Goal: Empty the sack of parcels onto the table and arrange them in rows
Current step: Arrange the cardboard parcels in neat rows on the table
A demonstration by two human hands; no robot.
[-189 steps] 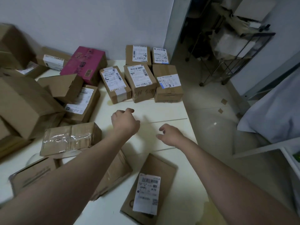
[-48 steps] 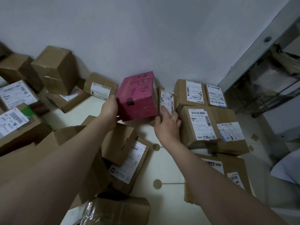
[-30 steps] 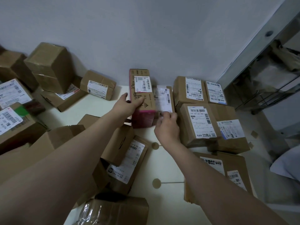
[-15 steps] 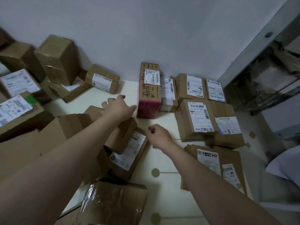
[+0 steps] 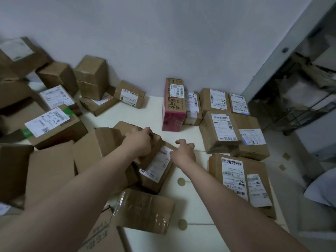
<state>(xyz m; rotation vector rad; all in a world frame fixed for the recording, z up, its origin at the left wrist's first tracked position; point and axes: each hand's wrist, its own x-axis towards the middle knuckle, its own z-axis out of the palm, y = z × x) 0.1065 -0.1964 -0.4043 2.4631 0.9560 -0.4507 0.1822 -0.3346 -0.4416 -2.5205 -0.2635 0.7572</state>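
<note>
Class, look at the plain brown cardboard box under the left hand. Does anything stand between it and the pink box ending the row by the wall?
Nothing visible does. Only bare cream table lies between the plain brown cardboard box gripped by the left hand and the pink box.

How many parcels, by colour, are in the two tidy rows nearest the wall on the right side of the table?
Pink parcel: 1
Brown parcels: 5
Total: 6
</note>
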